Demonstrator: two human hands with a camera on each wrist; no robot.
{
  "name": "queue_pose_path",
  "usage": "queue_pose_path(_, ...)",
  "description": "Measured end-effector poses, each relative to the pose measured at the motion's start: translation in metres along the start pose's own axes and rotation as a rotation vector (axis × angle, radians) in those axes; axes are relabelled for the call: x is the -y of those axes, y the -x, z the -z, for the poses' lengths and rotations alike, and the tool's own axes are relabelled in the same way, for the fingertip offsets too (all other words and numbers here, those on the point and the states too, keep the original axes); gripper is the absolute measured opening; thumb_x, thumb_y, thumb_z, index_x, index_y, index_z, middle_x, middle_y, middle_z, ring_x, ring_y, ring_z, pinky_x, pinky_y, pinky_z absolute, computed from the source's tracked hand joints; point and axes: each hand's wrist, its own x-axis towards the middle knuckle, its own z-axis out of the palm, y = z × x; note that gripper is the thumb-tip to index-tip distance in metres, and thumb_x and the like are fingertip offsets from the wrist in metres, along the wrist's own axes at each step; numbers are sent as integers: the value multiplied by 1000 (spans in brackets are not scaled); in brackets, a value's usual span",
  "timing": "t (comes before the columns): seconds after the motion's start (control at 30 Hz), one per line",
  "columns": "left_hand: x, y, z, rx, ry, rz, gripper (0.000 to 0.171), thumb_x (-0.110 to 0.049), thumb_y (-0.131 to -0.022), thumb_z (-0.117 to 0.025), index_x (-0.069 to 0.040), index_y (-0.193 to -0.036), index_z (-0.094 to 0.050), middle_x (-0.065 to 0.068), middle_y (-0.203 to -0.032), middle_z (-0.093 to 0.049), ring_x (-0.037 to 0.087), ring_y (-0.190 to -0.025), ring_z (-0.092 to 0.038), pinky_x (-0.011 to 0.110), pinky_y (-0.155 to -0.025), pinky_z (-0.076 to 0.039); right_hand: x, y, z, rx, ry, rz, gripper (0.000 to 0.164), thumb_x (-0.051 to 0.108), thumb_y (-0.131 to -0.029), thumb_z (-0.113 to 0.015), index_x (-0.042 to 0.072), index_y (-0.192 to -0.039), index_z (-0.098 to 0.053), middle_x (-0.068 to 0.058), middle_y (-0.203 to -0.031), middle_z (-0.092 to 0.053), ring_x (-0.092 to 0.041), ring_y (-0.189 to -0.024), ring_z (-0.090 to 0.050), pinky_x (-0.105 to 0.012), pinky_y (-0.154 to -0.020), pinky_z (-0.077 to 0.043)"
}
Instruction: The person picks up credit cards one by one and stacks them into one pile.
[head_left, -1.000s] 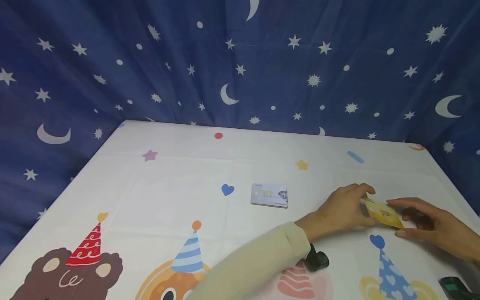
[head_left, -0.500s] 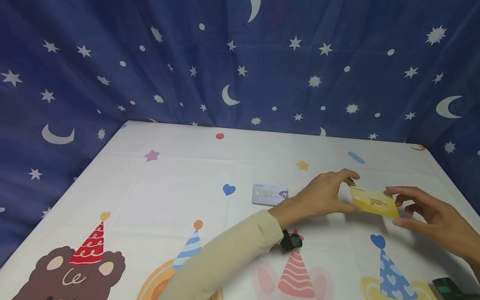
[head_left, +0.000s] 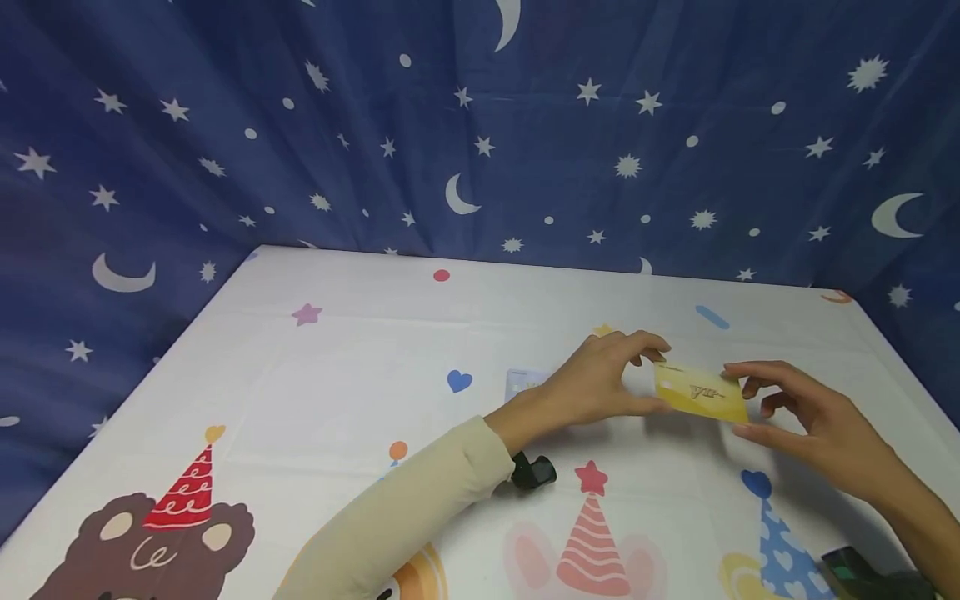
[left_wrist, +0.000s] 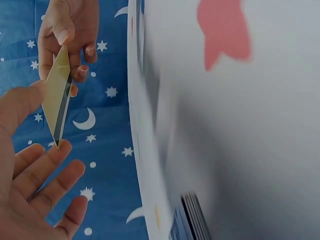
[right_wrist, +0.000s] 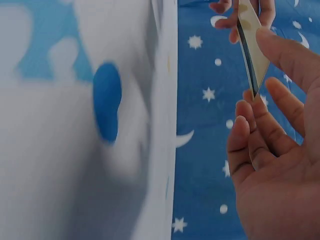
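A yellow card (head_left: 701, 392) is held up over the right part of the table, with a shadow below it. My left hand (head_left: 596, 385) pinches its left end between thumb and fingertips. At the other end, my right hand (head_left: 821, 429) pinches it in the same way. The left wrist view shows the card (left_wrist: 56, 95) nearly edge-on, with a dark stripe on its back face. Partly hidden behind my left wrist lies a silvery card (head_left: 521, 382); the left wrist view shows it as a stack of several cards (left_wrist: 192, 220).
The white tablecloth (head_left: 360, 375) has printed hearts, stars and animals in party hats. A dark blue curtain (head_left: 337, 125) with moons and stars hangs behind the table. Black wrist-worn devices show at the left wrist (head_left: 534, 472) and the right wrist (head_left: 873, 575).
Both hands have lifted the yellow card off the right side of the table and carried it leftward. My left forearm now covers most of the silvery card stack.
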Motion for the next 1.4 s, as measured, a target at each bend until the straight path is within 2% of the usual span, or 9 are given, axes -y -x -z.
queue_pose_path(0.1,5,5,6,-5,20,-5,61,-34,-79,-78,-16,-131,-52,-10,-115,-60,-2,-97,-47,15,-86,-31,7,-6,-5,9,-10,-7,70,-1,-70,-83,15,-132,-56,4,-114,-57,-10,-94,-48,-9,-76,-39)
queue_pose_path(0.27,12,18,17,-2,31,10,60,-32,-80,-78,-14,-131,-52,-9,-116,-58,4,-101,-50,13,-85,-34,18,-15,-16,36,-15,3,67,5,-71,-84,19,-131,-56,3,-116,-58,-8,-96,-49,-9,-78,-41)
queue_pose_path(0.43,19,33,29,-12,20,43,60,-30,-80,-78,-14,-132,-51,-7,-119,-58,10,-106,-52,19,-87,-38,29,-28,-29,63,-11,45,68,7,-71,-84,21,-132,-56,2,-123,-56,-8,-100,-50,-11,-78,-42)
queue_pose_path(0.6,27,45,37,-29,-18,56,58,-31,-81,-77,-15,-131,-52,-5,-117,-59,15,-107,-53,27,-93,-37,36,-38,-42,92,-10,65,67,12,-73,-84,22,-132,-55,3,-124,-56,-10,-101,-50,-14,-79,-44)
queue_pose_path(0.87,40,67,48,-48,-70,77,58,-29,-77,-81,-15,-128,-55,-6,-114,-61,14,-105,-53,32,-91,-36,44,-51,-62,145,-38,75,65,18,-72,-85,23,-130,-57,6,-123,-56,-13,-104,-52,-25,-78,-49)
queue_pose_path(1.07,49,83,54,-9,-109,147,61,-29,-76,-82,-17,-129,-55,-6,-110,-63,15,-103,-53,33,-89,-36,50,-60,-83,202,-76,122,60,19,-73,-84,18,-127,-59,3,-122,-57,-18,-99,-54,-33,-79,-50)
queue_pose_path(1.4,59,95,59,66,-169,238,59,-29,-75,-82,-17,-127,-56,-6,-111,-64,16,-100,-53,34,-86,-35,55,-69,-106,257,-37,71,61,23,-71,-86,20,-125,-59,7,-115,-57,-16,-98,-51,-36,-82,-47)
